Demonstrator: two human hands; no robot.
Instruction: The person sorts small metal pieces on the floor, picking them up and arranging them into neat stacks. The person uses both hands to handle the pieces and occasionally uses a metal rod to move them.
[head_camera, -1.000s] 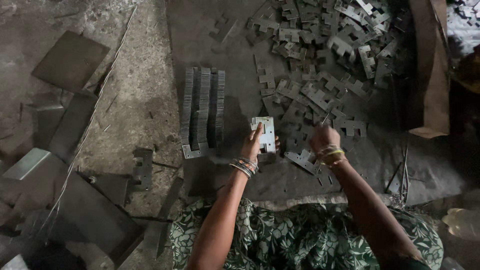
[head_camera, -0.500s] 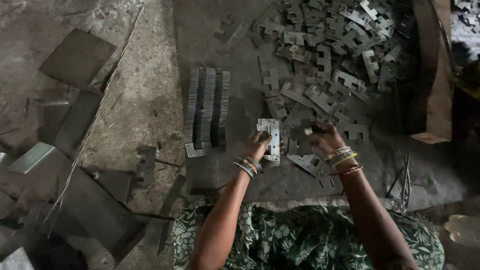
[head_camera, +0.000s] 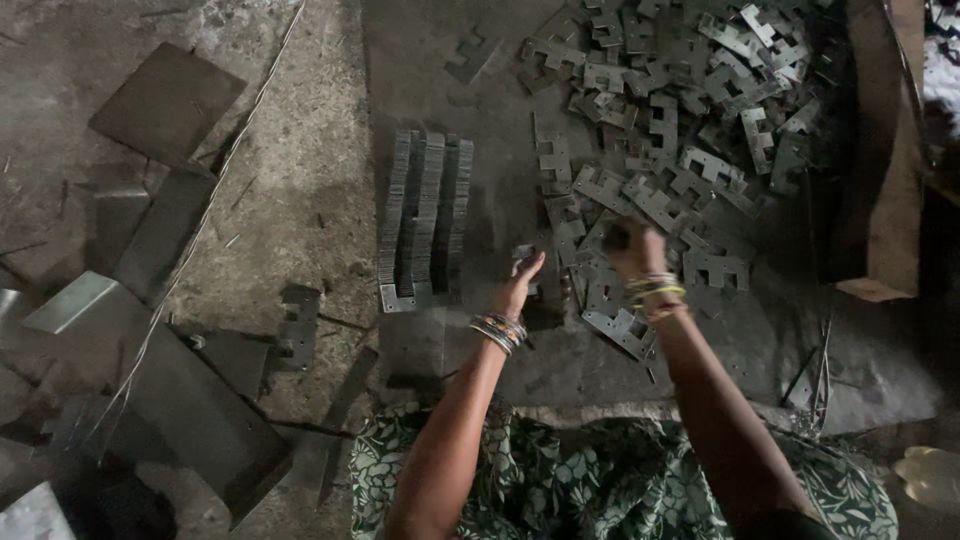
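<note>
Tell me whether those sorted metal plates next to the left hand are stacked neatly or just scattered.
Stacked neatly: the sorted metal plates stand on edge in tight rows beside the left hand, unlike the loose pile beyond the right hand.

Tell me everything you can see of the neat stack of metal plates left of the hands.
The stack of metal plates is a tidy block of thin grey stamped pieces set on edge, in about three packed rows running away from the person. It rests on the dark floor mat. A flat notched plate lies at its near end. The left hand is close to its right, not touching.
</note>
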